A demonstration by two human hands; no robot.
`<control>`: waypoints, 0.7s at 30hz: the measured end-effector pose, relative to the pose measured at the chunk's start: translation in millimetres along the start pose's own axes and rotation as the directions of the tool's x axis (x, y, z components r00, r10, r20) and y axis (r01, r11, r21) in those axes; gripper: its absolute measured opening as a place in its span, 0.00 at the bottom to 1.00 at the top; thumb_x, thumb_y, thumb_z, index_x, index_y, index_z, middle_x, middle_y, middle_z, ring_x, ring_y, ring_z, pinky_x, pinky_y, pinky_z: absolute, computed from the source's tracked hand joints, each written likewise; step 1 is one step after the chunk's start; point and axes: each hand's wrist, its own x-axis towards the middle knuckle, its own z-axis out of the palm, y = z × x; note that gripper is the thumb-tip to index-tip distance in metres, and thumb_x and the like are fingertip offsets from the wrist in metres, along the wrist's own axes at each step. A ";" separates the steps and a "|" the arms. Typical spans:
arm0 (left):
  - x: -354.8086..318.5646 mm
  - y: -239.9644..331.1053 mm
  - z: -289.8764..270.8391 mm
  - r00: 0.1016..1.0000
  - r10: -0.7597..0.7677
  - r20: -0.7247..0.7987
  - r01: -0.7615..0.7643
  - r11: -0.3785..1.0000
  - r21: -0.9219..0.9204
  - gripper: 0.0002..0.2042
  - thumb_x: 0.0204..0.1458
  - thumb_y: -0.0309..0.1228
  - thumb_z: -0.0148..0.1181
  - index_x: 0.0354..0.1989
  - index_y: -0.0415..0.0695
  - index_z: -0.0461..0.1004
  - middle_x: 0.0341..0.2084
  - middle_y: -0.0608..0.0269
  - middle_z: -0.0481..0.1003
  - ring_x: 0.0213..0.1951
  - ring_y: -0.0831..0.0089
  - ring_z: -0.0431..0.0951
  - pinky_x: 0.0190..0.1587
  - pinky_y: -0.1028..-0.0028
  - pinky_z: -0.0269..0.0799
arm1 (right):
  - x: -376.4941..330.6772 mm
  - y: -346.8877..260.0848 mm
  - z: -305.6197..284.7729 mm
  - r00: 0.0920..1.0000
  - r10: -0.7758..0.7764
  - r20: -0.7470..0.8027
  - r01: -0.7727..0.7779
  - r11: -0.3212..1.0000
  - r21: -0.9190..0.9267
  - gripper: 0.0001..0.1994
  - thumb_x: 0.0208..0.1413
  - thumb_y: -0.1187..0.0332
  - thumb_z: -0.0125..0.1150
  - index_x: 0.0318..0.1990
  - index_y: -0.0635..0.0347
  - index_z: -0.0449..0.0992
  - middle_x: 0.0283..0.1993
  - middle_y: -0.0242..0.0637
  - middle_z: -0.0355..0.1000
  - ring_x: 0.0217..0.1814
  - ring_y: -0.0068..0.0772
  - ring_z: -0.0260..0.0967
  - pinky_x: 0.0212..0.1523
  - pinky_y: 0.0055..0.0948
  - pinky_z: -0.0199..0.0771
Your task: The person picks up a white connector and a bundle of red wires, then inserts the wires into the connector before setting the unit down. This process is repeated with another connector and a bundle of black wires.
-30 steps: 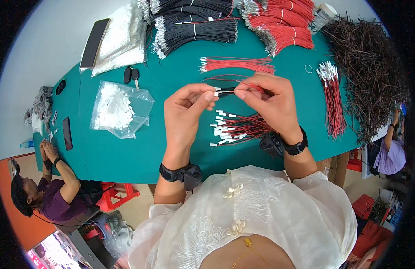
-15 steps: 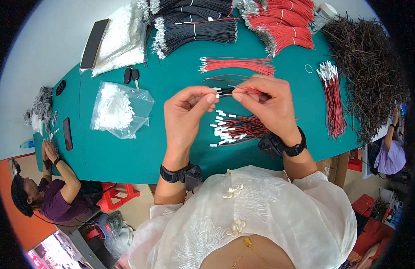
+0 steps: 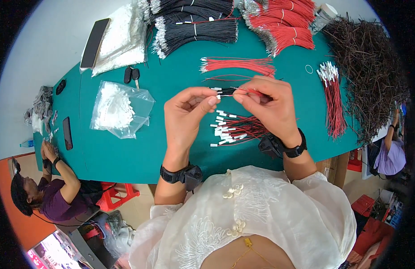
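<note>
My left hand [image 3: 187, 114] pinches a small white connector [image 3: 218, 96] at the end of a red and black wire pair [image 3: 243, 91]. My right hand [image 3: 268, 107] grips that same wire pair just to the right of the connector, above the green table [image 3: 122, 157]. Below my hands lies a loose pile of red and black wires with white connectors [image 3: 236, 129]. A clear bag of white connectors [image 3: 120, 110] lies to the left of my left hand.
Black wire bundles [image 3: 196, 29] and red wire bundles [image 3: 283, 27] lie at the far edge. A red bundle with white ends [image 3: 333, 98] and a heap of dark wires [image 3: 373, 67] sit right. A phone [image 3: 94, 42], keys [image 3: 131, 75]; another person [image 3: 41, 193] sits at left.
Both hands stay almost in place; my fingers have shifted slightly on the wire and connector.
</note>
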 end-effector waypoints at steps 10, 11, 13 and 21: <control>-0.3 0.9 0.7 1.000 0.000 0.005 0.000 1.000 -0.014 0.08 0.53 0.21 0.65 0.40 0.34 0.78 0.31 0.59 0.81 0.32 0.78 0.79 0.36 0.80 0.75 | -1.7 -1.2 -0.5 1.000 -0.021 -0.010 0.021 1.000 -0.008 0.04 0.49 0.77 0.69 0.32 0.66 0.80 0.26 0.31 0.74 0.23 0.15 0.59 0.21 0.18 0.54; -0.4 1.0 0.6 1.000 0.000 0.005 0.000 1.000 -0.014 0.08 0.53 0.21 0.65 0.40 0.34 0.78 0.31 0.59 0.81 0.32 0.78 0.79 0.36 0.80 0.75 | -1.8 -1.1 -0.4 1.000 -0.019 -0.016 0.019 1.000 -0.010 0.04 0.49 0.77 0.69 0.32 0.66 0.80 0.26 0.31 0.74 0.23 0.14 0.59 0.21 0.19 0.54; -0.5 1.0 1.1 1.000 -0.007 0.002 0.007 1.000 -0.019 0.07 0.53 0.21 0.64 0.40 0.34 0.78 0.31 0.59 0.81 0.32 0.78 0.79 0.36 0.80 0.75 | -1.5 -2.1 -0.9 1.000 -0.019 -0.010 0.019 1.000 -0.014 0.04 0.49 0.78 0.69 0.32 0.66 0.80 0.26 0.31 0.74 0.23 0.14 0.59 0.21 0.19 0.54; -0.7 0.0 0.0 1.000 -0.003 0.002 0.003 1.000 -0.013 0.07 0.53 0.21 0.64 0.40 0.35 0.79 0.31 0.59 0.81 0.33 0.77 0.80 0.36 0.79 0.75 | -1.1 -0.2 -0.2 1.000 -0.014 0.000 0.014 1.000 0.004 0.04 0.48 0.78 0.69 0.32 0.66 0.80 0.25 0.30 0.72 0.23 0.14 0.58 0.21 0.19 0.52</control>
